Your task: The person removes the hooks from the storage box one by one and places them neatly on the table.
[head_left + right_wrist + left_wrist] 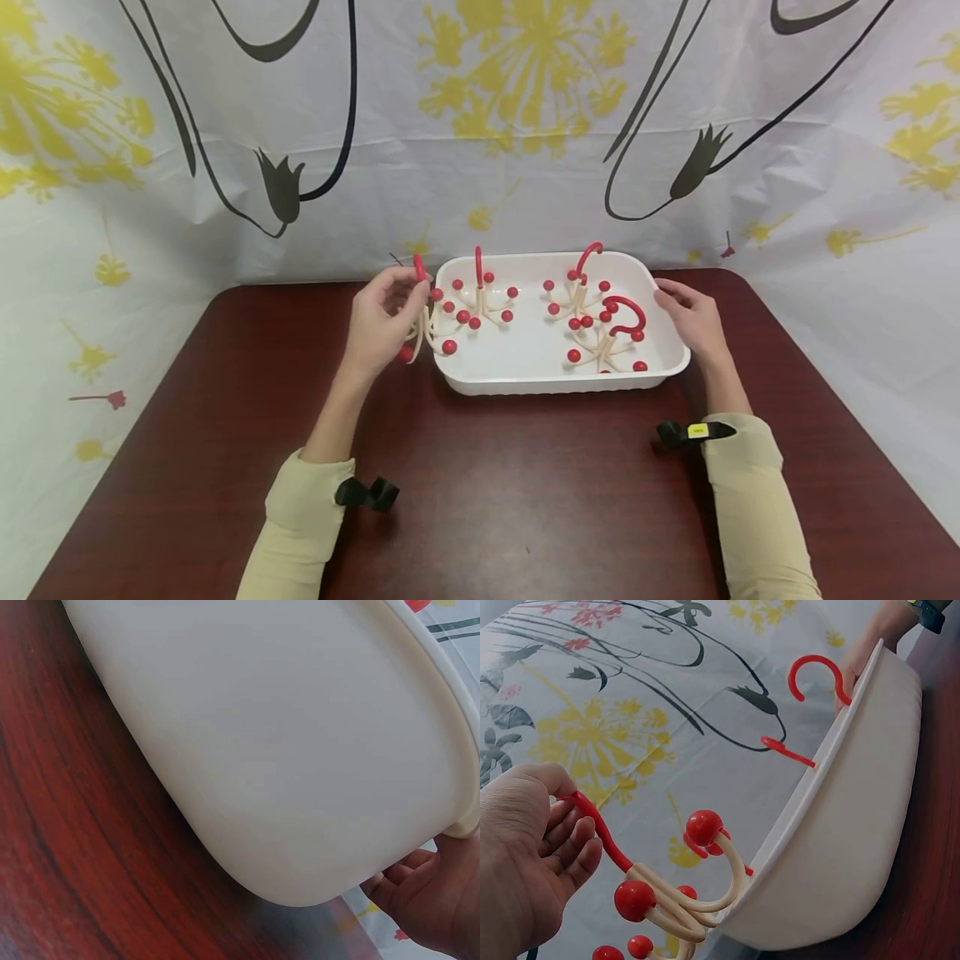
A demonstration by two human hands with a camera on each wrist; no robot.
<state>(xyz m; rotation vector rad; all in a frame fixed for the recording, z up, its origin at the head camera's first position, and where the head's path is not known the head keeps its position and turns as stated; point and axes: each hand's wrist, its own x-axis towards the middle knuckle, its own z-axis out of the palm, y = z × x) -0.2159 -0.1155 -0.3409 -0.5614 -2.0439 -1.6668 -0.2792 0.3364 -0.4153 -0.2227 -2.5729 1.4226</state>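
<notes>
My left hand (378, 321) pinches the red hook (609, 838) of a hanger with several curved cream prongs (671, 919) tipped with red balls. This hanger (449, 347) hangs at the left end of a white tray (517, 358), some prongs overlapping the rim in the head view. Three similar hangers lie in the tray: one at the left (479, 268), one at the back right (589, 257), one at the front right (634, 310). At the tray's right end, my right hand (693, 321) grips the rim, its fingers outside below the edge; the thumb is hidden in the right wrist view.
The tray stands toward the back of a dark red wooden table (510, 483). Behind it hangs a white cloth (540, 192) printed with yellow and dark flowers. Each sleeve carries a black wrist strap, such as the left one (367, 493).
</notes>
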